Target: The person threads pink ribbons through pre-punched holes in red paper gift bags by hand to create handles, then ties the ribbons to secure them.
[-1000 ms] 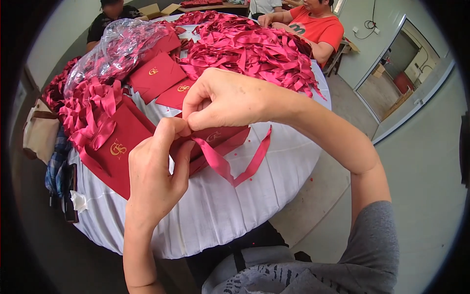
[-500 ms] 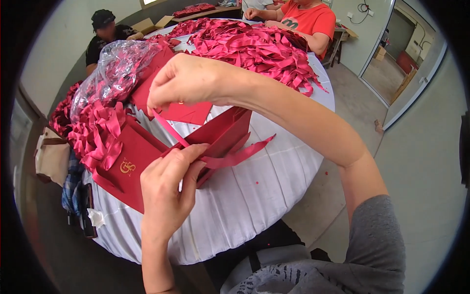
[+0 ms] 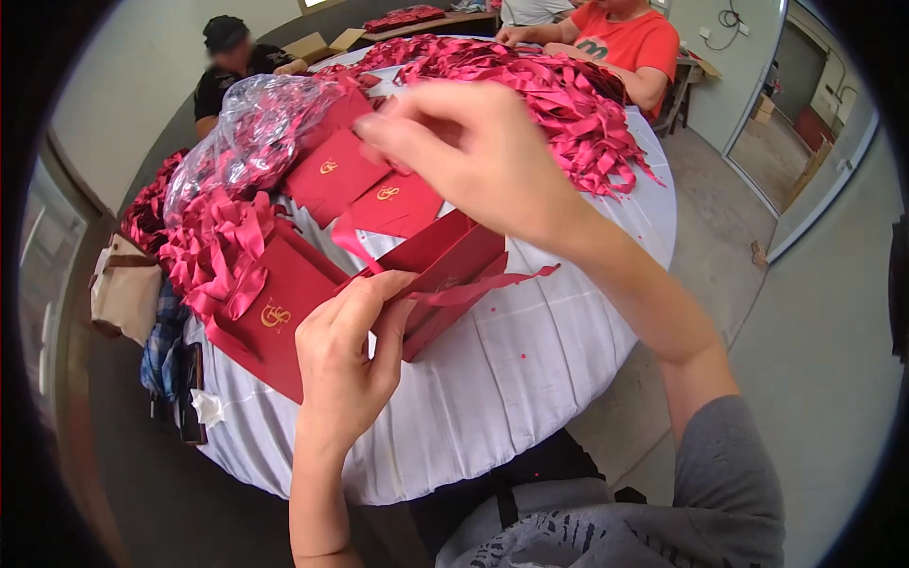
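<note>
A red paper gift bag (image 3: 455, 310) stands on the white tablecloth in front of me. At its near top edge my left hand (image 3: 346, 346) pinches a pinkish-red ribbon (image 3: 488, 289) between thumb and fingers. One end of the ribbon trails off to the right; the other rises in a short loop behind the fingertips. Above the bag hangs my right hand (image 3: 483, 142), smeared by motion, its fingers partly curled. No ribbon shows in it. Against the left hand's far side lies another red bag (image 3: 275, 327) with a gold emblem.
Loose ribbons (image 3: 213, 251) heap at the left beside a clear plastic bag (image 3: 251, 133). Flat red bags (image 3: 402, 204) lie behind the standing one. A large ribbon pile (image 3: 568, 114) covers the far side. Two co-workers, one in a red shirt (image 3: 625, 43), sit across the round table.
My right hand has let go of the ribbon end and moved right and up, away from the bag. The ribbon end has dropped behind my left fingers, which keep their pinch.
</note>
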The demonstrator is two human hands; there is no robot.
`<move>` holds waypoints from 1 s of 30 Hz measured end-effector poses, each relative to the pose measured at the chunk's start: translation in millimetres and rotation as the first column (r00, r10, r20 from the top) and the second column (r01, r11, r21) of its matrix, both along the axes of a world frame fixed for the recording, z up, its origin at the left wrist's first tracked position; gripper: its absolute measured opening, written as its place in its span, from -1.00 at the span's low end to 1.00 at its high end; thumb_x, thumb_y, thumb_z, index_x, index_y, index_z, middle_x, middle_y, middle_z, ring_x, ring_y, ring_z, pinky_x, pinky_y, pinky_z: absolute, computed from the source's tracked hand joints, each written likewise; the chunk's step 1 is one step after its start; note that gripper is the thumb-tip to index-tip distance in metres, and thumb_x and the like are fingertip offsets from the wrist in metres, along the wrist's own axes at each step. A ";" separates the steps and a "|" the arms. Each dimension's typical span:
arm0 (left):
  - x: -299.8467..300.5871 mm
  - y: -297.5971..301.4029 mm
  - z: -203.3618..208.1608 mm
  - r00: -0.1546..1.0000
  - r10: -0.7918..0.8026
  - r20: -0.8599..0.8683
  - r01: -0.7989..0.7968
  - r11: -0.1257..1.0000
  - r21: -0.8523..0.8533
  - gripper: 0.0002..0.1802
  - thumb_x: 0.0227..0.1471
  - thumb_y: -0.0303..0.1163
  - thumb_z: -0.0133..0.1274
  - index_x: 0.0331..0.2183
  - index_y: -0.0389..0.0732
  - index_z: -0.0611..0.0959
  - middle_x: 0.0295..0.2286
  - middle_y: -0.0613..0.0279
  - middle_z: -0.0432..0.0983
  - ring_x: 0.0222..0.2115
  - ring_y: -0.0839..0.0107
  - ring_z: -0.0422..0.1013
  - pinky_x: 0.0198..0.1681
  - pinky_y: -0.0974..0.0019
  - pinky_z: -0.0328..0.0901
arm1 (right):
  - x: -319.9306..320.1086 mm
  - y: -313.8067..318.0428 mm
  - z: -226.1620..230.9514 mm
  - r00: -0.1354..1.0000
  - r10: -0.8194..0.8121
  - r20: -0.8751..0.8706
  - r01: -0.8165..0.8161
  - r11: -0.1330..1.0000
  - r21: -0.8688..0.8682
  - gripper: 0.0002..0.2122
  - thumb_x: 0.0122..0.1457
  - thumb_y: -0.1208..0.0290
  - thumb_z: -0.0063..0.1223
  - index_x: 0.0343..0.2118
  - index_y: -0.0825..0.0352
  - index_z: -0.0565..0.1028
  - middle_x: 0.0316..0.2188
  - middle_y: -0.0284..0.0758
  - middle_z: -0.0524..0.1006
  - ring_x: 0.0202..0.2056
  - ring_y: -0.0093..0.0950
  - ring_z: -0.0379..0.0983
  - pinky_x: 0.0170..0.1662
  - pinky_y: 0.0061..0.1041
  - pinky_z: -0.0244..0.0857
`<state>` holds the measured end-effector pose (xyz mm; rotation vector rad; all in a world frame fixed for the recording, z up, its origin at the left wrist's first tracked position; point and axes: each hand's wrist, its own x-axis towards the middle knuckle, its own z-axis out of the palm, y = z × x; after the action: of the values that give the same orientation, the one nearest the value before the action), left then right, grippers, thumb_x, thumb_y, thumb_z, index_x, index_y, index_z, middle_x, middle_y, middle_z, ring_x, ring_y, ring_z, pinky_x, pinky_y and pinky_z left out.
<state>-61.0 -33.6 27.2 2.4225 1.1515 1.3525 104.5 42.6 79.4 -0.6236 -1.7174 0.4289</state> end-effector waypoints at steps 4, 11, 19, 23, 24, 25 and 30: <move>1.4 6.8 -3.9 0.999 -0.036 -0.003 0.036 0.998 0.051 -0.78 -0.15 -0.67 0.09 -0.34 -0.26 0.59 -0.55 0.18 0.47 -0.63 0.32 0.36 -0.56 0.35 0.23 | 28.9 -56.0 -45.6 0.962 -0.150 0.228 0.145 0.989 0.037 -0.79 -0.03 0.34 0.24 -0.61 0.32 0.46 -0.61 -0.32 0.37 -0.58 -0.36 0.33 -0.53 -0.41 0.19; -0.7 3.0 0.5 0.999 -0.039 -0.031 0.037 0.998 -0.059 -0.81 -0.04 -0.68 0.02 -0.29 -0.36 0.57 -0.48 0.17 0.50 -0.47 0.47 0.41 -0.38 0.47 0.27 | 36.0 -70.6 -92.9 0.942 -0.105 0.319 0.094 0.994 0.050 -0.87 0.02 0.41 0.15 -0.49 0.33 0.46 -0.46 -0.32 0.42 -0.38 -0.34 0.34 -0.28 -0.38 0.18; 4.3 5.6 1.8 1.000 -0.011 -0.023 0.009 0.996 -0.091 -0.82 -0.02 -0.67 0.00 -0.29 -0.35 0.57 -0.54 0.18 0.43 -0.55 0.45 0.34 -0.47 0.46 0.22 | 60.4 -93.8 -99.3 0.924 -0.181 0.337 0.172 0.984 0.054 -0.86 0.06 0.37 0.13 -0.43 0.32 0.45 -0.58 -0.35 0.46 -0.50 -0.39 0.41 -0.27 -0.40 0.19; 3.4 0.7 10.3 0.992 0.107 -0.064 -0.108 0.994 -0.022 -0.87 -0.07 -0.56 0.16 -0.36 -0.31 0.60 -0.57 0.20 0.39 -0.63 0.40 0.29 -0.54 0.43 0.19 | 92.3 -101.0 -90.6 0.906 -0.094 0.412 0.162 0.978 -0.133 -0.88 -0.03 0.51 0.22 -0.42 0.37 0.52 -0.55 -0.35 0.52 -0.51 -0.45 0.40 -0.26 -0.47 0.22; 6.1 1.3 9.6 0.989 0.143 -0.046 -0.141 0.990 0.030 -0.87 -0.14 -0.48 0.23 -0.45 -0.27 0.62 -0.60 0.23 0.37 -0.66 0.38 0.27 -0.58 0.39 0.17 | 100.8 -103.6 -88.7 0.904 -0.094 0.417 0.162 0.978 -0.132 -0.88 -0.03 0.51 0.22 -0.42 0.37 0.52 -0.55 -0.35 0.52 -0.51 -0.45 0.40 -0.26 -0.47 0.22; 8.1 3.2 10.5 0.974 0.197 -0.112 -0.178 0.971 0.160 -0.86 -0.15 -0.45 0.25 -0.48 -0.25 0.61 -0.60 0.24 0.35 -0.67 0.38 0.26 -0.59 0.38 0.15 | 108.6 -106.6 -85.2 0.905 -0.088 0.416 0.184 0.963 -0.196 -0.88 -0.03 0.52 0.21 -0.42 0.38 0.52 -0.55 -0.34 0.52 -0.51 -0.46 0.40 -0.28 -0.49 0.23; 17.9 2.8 24.5 0.838 0.405 -0.366 -0.264 0.888 0.377 -0.87 -0.23 -0.49 0.20 -0.49 -0.22 0.60 -0.38 0.22 0.34 -0.34 0.26 0.28 -0.27 0.21 0.14 | 137.0 -113.7 -83.9 0.972 -0.093 0.217 0.198 0.825 -0.530 -0.92 -0.01 0.59 0.16 -0.42 0.42 0.52 -0.52 -0.38 0.53 -0.47 -0.63 0.40 -0.36 -0.59 0.26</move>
<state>-43.1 -30.8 51.8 2.9706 1.6571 1.1738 241.5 -71.1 -4.5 -1.2393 -1.7013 0.7898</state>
